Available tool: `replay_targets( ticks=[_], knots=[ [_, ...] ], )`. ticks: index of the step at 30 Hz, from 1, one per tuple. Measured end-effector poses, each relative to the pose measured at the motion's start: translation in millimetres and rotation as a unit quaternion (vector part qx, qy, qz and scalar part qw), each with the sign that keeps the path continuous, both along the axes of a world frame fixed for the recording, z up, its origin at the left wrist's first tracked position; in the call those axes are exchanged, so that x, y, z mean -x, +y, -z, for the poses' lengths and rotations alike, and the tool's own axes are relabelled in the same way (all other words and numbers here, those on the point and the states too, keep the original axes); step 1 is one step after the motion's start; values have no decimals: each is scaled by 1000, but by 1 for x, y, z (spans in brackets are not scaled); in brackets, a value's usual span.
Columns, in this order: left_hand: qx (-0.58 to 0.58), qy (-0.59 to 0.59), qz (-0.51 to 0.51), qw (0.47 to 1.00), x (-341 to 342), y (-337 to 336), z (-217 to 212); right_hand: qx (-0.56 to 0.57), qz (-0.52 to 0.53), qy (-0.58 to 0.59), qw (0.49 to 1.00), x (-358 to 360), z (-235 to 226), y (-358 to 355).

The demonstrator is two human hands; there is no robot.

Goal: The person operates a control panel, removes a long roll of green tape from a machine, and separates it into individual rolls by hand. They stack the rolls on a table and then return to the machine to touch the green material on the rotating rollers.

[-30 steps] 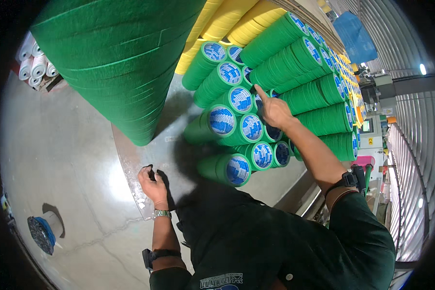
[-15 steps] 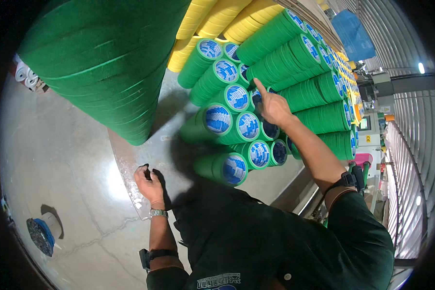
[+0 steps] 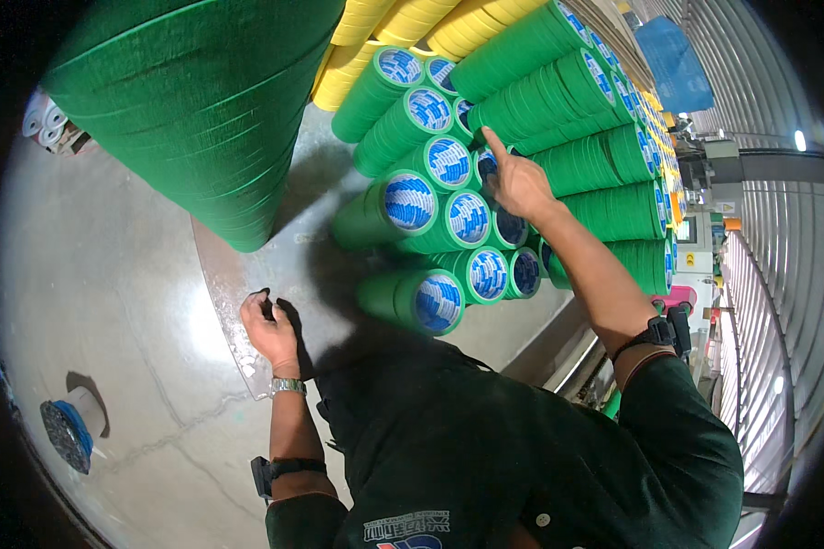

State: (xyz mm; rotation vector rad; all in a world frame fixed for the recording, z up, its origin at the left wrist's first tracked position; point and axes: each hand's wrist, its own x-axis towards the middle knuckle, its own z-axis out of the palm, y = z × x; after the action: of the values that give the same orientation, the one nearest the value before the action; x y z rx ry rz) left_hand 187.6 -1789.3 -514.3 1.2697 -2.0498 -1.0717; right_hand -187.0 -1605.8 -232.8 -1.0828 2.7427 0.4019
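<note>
One head camera looks steeply down from above the person, close to the green rolls (image 3: 449,174) and the floor (image 3: 110,302)

my right hand (image 3: 520,186) is up against the stacked green tape rolls with blue-and-white cores (image 3: 449,220), which wall off everything ahead and to my right. a tall green tape stack (image 3: 192,110) blocks the upper left. between the two runs a narrow lane of bare grey metal plate (image 3: 298,229), wide enough for a hand. my left hand (image 3: 267,325) sits at that plate's edge, with open concrete floor (image 3: 110,302) to its left.
</note>
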Motion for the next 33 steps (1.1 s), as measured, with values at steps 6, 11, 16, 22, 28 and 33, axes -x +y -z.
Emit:
replay_targets(
  ticks=[6,11,16,22,28,33],
  knots=[
    [-9,-5,-1,1000,0,0,-2,3,15,5,1000,-2,-4,0],
    [6,-1,5,1000,0,0,-1,5,30,2,1000,0,-8,3],
    [5,-5,3,1000,-1,0,0,10,25,-1,1000,1,-6,6],
    [4,-5,0,1000,0,0,-2,34,23,1,999,0,-9,7],
    [-1,-9,0,1000,1,-1,-4,38,32,20,999,0,-15,9],
    [4,-7,0,1000,1,-1,-4,41,30,16,999,0,-15,9]
  ],
)
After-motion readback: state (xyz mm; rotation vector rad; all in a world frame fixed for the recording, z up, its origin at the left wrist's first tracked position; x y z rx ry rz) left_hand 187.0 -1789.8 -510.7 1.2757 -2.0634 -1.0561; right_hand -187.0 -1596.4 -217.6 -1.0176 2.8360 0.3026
